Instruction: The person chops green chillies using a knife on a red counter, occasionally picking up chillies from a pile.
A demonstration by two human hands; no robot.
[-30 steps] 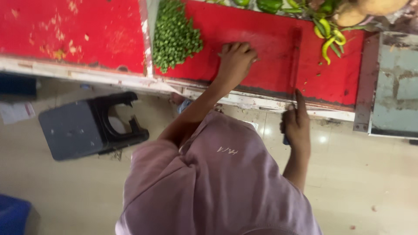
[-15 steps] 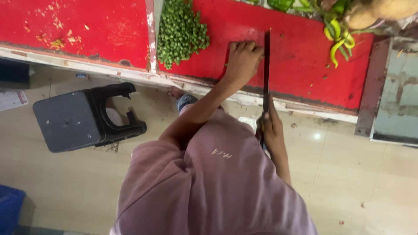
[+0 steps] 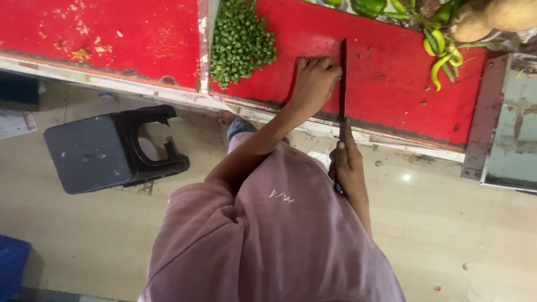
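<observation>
My right hand (image 3: 348,162) grips the handle of a long dark knife (image 3: 342,84). Its blade lies over the red cutting board (image 3: 386,78), pointing away from me. My left hand (image 3: 313,81) rests on the board just left of the blade, fingers curled down; anything under them is hidden. A heap of chopped green pieces (image 3: 241,42) lies on the board to the left of that hand.
Green chillies (image 3: 442,53), green peppers (image 3: 369,6) and potatoes (image 3: 492,17) lie at the board's far right. A second red board (image 3: 100,33) is on the left. A black plastic stool (image 3: 106,148) stands on the tiled floor. A grey metal surface (image 3: 512,134) is at right.
My right hand has brought the knife up from the counter's edge, and the blade now lies on the board beside my left hand. The left hand has stayed in place.
</observation>
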